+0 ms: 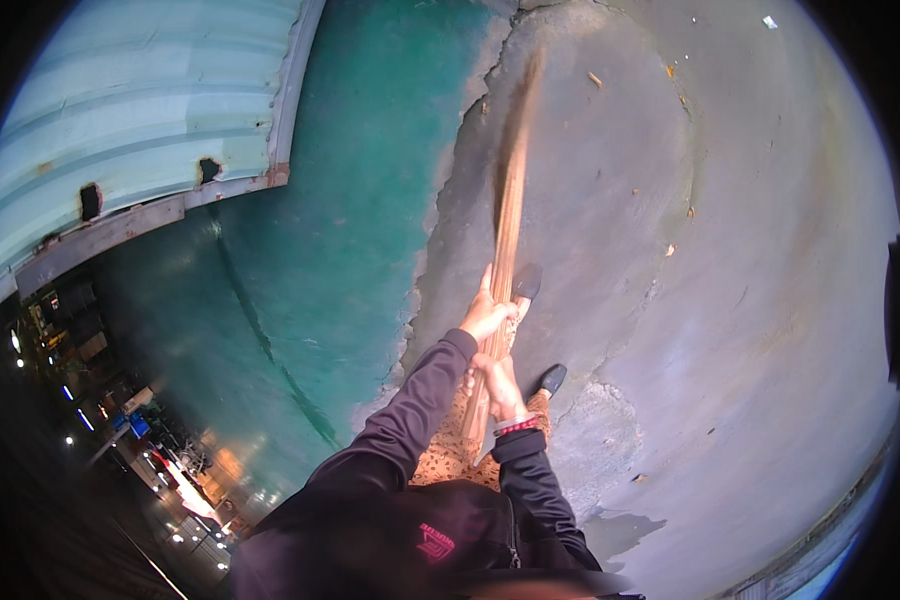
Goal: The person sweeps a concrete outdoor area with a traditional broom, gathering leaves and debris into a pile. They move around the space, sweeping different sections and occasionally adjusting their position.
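Forward from a person's two hands, a long brown stick broom (511, 205) reaches across grey concrete (770, 250), its far end blurred; whether that end touches the ground cannot be told. The left hand (483, 317) wraps the shaft farther out, while the right hand (500, 385), a beaded bracelet (516, 425) at its wrist, is closed around it nearer the body. The butt end lies just behind the right hand, over patterned trousers (440, 462). Dark shoes (554, 378) stand just right of the hands (one partly hidden by the broom).

Left of the hands, the concrete breaks off in a ragged edge against a green floor (350, 130), which runs to a pale corrugated metal panel (160, 110), its rusty lower rim pierced by two holes, well apart from the broom. Rightward, the concrete spreads in a broad stretch of room to its far boundary, dotted with small scraps (595, 79) ahead of the hands and a dark patch (625, 533) behind them.
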Tool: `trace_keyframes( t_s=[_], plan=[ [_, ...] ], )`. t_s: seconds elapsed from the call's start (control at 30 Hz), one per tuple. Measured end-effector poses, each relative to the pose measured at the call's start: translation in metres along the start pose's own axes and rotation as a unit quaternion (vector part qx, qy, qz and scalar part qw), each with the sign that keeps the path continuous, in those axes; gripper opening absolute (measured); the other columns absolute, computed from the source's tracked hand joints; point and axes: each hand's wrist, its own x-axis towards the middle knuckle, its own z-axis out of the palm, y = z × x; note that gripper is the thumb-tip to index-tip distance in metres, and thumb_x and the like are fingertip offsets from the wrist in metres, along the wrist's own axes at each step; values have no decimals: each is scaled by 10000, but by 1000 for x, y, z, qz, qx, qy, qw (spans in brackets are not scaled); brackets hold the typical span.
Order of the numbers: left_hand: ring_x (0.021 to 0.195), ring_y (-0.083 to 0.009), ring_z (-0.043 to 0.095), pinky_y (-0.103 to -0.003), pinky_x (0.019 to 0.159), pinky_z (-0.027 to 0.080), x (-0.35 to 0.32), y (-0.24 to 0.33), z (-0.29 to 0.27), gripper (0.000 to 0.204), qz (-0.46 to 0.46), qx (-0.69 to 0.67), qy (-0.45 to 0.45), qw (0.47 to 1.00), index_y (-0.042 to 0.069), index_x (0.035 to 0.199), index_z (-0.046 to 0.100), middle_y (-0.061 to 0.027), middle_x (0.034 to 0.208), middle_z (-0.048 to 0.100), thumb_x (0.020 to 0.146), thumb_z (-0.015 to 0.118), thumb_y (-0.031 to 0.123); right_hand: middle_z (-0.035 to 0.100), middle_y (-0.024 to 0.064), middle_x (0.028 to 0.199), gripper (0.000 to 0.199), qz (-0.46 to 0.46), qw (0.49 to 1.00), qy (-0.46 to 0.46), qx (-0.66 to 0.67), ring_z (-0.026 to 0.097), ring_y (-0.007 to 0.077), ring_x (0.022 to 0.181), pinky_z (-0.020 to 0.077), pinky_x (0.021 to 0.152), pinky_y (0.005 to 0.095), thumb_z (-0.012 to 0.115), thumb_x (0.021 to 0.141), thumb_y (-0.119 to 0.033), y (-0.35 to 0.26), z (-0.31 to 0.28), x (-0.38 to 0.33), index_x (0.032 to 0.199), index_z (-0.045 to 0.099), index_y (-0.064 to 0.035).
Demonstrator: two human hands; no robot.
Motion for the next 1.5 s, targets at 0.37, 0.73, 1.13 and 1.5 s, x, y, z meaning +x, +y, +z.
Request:
trace_keyframes(
  t_s=[0.37, 0.73, 1.13, 1.5],
  plan=[
    [506, -149, 534, -301, 448, 465, -4, 53, -32, 1003, -26, -60, -110, 992, 230, 1506, -34, -68, 677, 549, 742, 576, 4, 521, 24, 685, 227, -108, 991, 82, 12, 507, 137, 498, 432, 448, 261, 554, 819, -66, -11, 46, 20, 1030, 472, -59],
    [898, -322, 660, -321, 828, 527, 28, 59, 163, 1026, -19, 300, -155, 941, 91, 1489, -57, -295, 1125, 592, 706, 604, 153, 469, 37, 646, 108, -129, 905, 175, 367, 448, 120, 493, 399, 435, 234, 594, 803, -57, -48, -93, -26, 809, 492, -23],
    [567, -134, 559, -276, 487, 467, -83, 41, 156, 898, 120, 37, -372, 920, 70, 1492, 42, -75, 721, 574, 801, 616, 72, 535, 78, 617, 101, -236, 926, 252, 150, 530, 185, 461, 480, 420, 314, 496, 852, -85, 11, -52, -90, 870, 506, 15],
    [528, -208, 579, -361, 455, 489, 67, 163, 13, 135, -82, 36, 145, 985, 0, 608, 550, -117, 617, 576, 688, 611, 90, 550, 4, 713, 113, -44, 971, -214, 96, 520, 93, 555, 423, 479, 204, 616, 833, -128, -170, -29, 43, 889, 544, -61]
  ],
)
